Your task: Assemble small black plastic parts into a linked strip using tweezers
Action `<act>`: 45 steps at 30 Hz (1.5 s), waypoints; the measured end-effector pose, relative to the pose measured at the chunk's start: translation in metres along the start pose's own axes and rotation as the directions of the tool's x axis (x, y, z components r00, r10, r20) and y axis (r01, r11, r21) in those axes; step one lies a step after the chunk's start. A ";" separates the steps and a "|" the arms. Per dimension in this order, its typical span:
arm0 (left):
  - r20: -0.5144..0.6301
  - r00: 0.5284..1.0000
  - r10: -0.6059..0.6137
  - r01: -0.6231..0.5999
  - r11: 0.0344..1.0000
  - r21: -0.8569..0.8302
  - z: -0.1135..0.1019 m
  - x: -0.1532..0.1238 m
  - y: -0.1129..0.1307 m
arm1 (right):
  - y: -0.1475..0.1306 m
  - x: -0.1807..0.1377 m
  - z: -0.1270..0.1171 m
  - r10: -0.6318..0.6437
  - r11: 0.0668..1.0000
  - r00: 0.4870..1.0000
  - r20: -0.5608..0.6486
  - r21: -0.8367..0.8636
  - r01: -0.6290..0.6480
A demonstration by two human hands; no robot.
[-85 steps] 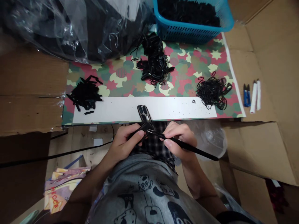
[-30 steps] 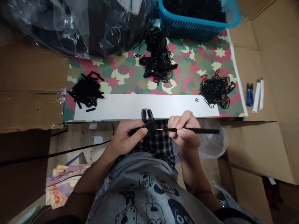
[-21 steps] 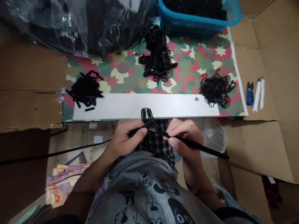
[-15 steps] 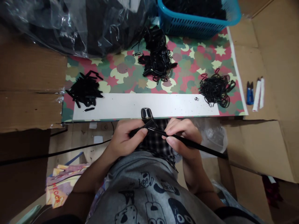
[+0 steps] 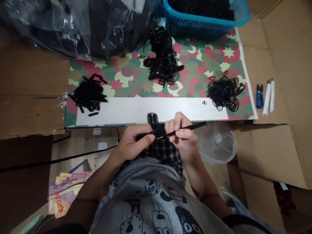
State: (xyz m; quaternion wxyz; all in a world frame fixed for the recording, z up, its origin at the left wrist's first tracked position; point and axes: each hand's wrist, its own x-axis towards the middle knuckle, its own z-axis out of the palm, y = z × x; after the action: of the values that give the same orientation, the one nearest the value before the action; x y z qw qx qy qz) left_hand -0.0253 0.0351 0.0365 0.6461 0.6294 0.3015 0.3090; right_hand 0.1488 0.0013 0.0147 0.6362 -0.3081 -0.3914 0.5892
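The left hand (image 5: 131,146) grips a black plastic strip (image 5: 156,132) steady just below the white board (image 5: 117,110), while the right hand (image 5: 181,136) closes on a thin black rod (image 5: 192,127), its tip close against the strip.

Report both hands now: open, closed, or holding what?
Left hand: closed, pinching a flat black plastic strip.
Right hand: closed, gripping a slim black rod-handled tool.
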 end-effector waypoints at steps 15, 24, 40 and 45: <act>-0.080 0.994 -0.077 0.071 0.995 -0.076 0.005 0.000 0.005 | -0.001 0.004 -0.010 -0.025 0.998 0.916 -0.399 0.045 0.046; -0.033 0.997 0.077 -0.074 0.994 0.081 0.011 0.001 0.010 | 0.004 0.013 0.014 -0.185 0.979 0.799 -0.573 -0.034 0.203; 0.031 0.979 0.200 -0.201 0.953 0.228 0.010 0.006 0.009 | 0.025 0.028 0.020 -0.576 0.724 0.777 -0.255 -0.601 0.339; -0.025 0.984 0.177 -0.169 0.967 0.188 0.002 0.003 0.011 | 0.020 0.033 0.027 -0.575 0.779 0.761 -0.301 -0.483 0.399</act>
State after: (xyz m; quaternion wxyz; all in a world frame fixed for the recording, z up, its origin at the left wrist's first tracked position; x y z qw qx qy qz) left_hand -0.0223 0.0365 0.0471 0.5487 0.7042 0.2863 0.3479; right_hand 0.1152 0.0345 0.0155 0.7652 -0.4358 -0.4170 0.2249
